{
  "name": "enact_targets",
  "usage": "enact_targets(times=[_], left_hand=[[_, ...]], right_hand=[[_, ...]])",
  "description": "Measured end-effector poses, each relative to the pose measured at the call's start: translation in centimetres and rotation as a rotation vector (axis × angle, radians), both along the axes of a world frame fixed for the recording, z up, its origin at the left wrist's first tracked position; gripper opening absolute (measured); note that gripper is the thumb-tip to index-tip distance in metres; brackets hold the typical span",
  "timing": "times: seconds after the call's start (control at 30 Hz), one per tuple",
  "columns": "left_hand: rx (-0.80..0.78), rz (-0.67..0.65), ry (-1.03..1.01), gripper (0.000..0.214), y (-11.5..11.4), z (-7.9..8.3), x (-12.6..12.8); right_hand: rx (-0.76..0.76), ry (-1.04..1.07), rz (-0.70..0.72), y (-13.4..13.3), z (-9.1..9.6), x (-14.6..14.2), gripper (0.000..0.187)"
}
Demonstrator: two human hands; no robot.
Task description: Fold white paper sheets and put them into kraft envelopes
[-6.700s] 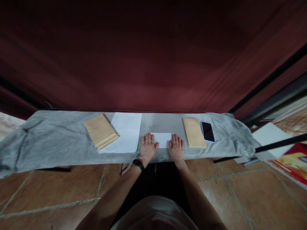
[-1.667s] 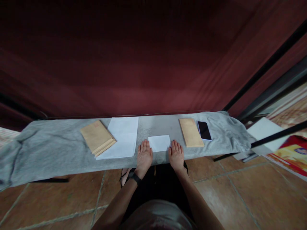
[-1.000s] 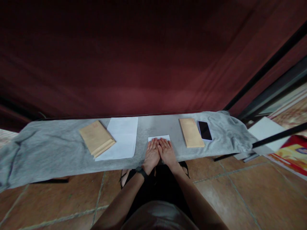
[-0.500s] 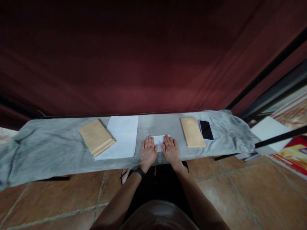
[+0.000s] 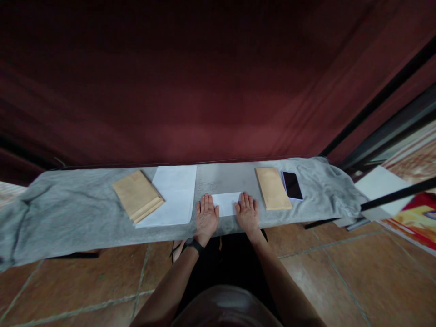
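A folded white sheet of paper (image 5: 226,204) lies crosswise on the grey cloth in front of me. My left hand (image 5: 207,215) rests flat on its left end, fingers stretched forward. On its right end my right hand (image 5: 247,213) lies flat too, with the fingers slightly spread. Both hands cover the ends of the paper, and its middle shows between them. Neither hand grips anything. A dark watch is on my left wrist.
White sheets (image 5: 175,195) lie to the left, partly under a stack of brown envelopes (image 5: 136,193). A single brown envelope (image 5: 273,188) and a phone (image 5: 292,185) lie on the right. The grey cloth (image 5: 81,204) covers a narrow table against a dark red panel (image 5: 204,113).
My hands have slid apart along the paper, the left one leftward and the right one rightward. More of the paper's middle shows between them.
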State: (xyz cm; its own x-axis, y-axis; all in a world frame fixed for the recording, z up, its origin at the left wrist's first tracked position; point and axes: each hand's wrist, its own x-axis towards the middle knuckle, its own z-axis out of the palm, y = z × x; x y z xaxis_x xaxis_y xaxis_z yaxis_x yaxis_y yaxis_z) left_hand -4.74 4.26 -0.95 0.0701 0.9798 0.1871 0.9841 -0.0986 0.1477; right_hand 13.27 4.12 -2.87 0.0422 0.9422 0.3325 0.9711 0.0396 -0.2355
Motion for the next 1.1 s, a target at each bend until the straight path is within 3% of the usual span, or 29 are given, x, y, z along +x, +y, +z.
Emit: enact_targets(times=[0.5, 0.63, 0.83, 1.1], left_hand=[[0.075, -0.017, -0.140, 0.053, 0.6, -0.5, -1.7], [0.070, -0.099, -0.137, 0.052, 0.7, -0.1, -1.3], [-0.003, -0.266, -0.032, 0.053, 0.9, 0.8, 1.2], [-0.114, -0.233, 0.034, 0.057, 1.8, 0.4, 2.0]], right_hand=[[0.082, 0.068, -0.103, -0.6, -0.3, 1.2, 0.054], [0.048, 0.061, 0.001, -0.4, 0.5, 0.7, 0.052], [-0.088, 0.045, 0.247, 0.7, 2.5, -1.8, 0.050], [-0.170, 0.013, 0.230, 1.6, 2.3, -2.9, 0.051]])
